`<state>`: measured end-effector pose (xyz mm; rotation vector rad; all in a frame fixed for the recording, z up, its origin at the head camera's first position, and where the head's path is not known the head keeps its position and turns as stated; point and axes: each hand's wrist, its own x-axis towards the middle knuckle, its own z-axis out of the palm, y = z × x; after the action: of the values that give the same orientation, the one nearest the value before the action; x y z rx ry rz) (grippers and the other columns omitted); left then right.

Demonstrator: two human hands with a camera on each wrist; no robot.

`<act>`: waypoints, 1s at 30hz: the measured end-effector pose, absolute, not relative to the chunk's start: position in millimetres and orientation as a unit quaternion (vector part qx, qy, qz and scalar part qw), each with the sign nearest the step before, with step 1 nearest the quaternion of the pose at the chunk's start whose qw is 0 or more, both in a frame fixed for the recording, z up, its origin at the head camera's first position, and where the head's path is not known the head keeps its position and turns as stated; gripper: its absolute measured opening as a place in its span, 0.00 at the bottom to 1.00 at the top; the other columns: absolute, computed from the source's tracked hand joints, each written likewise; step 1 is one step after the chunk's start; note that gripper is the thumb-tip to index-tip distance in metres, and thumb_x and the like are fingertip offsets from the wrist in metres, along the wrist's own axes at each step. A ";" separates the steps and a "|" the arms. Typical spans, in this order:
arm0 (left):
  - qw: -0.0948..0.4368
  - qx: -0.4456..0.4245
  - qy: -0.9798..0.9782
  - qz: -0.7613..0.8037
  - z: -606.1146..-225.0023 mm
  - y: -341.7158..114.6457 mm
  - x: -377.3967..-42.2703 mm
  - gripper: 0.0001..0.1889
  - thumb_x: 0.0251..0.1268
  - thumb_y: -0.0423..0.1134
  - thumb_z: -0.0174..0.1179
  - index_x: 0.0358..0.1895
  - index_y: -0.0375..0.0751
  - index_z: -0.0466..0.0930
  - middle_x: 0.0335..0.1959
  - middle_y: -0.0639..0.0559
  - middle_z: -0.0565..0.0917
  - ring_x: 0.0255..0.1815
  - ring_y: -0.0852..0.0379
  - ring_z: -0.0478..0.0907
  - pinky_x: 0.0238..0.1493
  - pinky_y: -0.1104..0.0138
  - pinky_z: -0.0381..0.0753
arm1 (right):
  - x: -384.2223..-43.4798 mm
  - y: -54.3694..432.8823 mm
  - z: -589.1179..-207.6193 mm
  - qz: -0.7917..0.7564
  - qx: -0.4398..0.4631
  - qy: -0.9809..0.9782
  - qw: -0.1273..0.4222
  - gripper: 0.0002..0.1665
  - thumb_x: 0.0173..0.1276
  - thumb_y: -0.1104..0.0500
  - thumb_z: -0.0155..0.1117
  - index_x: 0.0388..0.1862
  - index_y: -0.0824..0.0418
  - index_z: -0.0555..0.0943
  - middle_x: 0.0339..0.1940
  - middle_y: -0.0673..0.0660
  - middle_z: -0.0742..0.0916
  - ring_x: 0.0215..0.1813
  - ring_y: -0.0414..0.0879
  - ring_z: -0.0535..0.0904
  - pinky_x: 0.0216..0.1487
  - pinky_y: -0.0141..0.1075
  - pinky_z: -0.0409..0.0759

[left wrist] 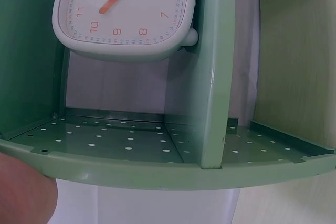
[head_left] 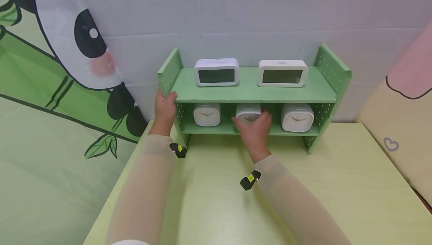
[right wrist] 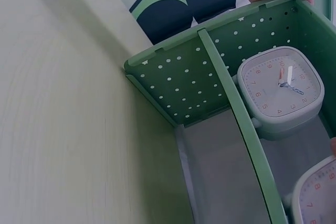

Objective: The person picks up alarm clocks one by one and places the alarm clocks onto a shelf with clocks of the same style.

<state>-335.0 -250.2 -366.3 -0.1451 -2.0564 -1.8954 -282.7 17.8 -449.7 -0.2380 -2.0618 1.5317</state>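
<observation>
A green two-tier shelf (head_left: 249, 95) stands against the wall. At its left side panel, my left hand (head_left: 164, 112) grips the edge, thumb near the upper board. My right hand (head_left: 254, 132) holds the middle white alarm clock (head_left: 248, 109) on the lower tier, thumb at its left and fingers round its right side. To its left sits another white alarm clock (head_left: 207, 114), seen close in the left wrist view with orange numerals. A third alarm clock (head_left: 297, 118) sits at the right. The right wrist view shows only part of the held clock (right wrist: 320, 198).
Two white digital clocks (head_left: 216, 73) with dark screens stand on the upper tier. Perforated side panels (head_left: 334, 70) rise at both ends. The shelf stands on a pale wooden table (head_left: 216, 200), with printed cloth (head_left: 263, 5) behind and at the sides.
</observation>
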 end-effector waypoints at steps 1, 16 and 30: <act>0.169 -0.050 -0.724 -0.667 -366.2 -250.1 -334.7 0.30 0.78 0.38 0.46 0.80 0.46 0.57 0.73 0.46 0.68 0.73 0.54 0.63 0.76 0.58 0.58 | -282.7 17.6 -449.7 0.570 -0.090 -0.768 0.278 0.65 0.49 0.44 0.87 0.75 0.68 0.59 0.64 0.65 0.70 0.62 0.59 0.67 0.61 0.50 0.72; 0.160 -0.037 -0.729 -0.664 -360.5 -250.8 -334.5 0.29 0.78 0.39 0.46 0.80 0.47 0.57 0.73 0.47 0.68 0.73 0.54 0.63 0.77 0.57 0.57 | -271.4 21.2 -448.8 0.600 -0.097 -0.756 0.242 0.76 0.48 0.42 0.87 0.82 0.63 0.48 0.78 0.64 0.60 0.73 0.60 0.61 0.73 0.53 0.65; 0.200 -0.016 -0.762 -0.616 -372.2 -263.4 -319.5 0.29 0.79 0.55 0.50 0.77 0.49 0.62 0.70 0.48 0.71 0.68 0.55 0.67 0.72 0.55 0.64 | -221.4 30.6 -453.0 0.528 0.006 -0.830 0.181 0.56 0.77 0.35 0.56 0.84 0.64 0.42 0.83 0.65 0.53 0.82 0.59 0.49 0.76 0.58 0.56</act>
<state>-319.5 -263.4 -372.2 -0.0450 -2.1306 -1.7209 -221.4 30.6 -453.0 0.0173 -2.3434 1.4928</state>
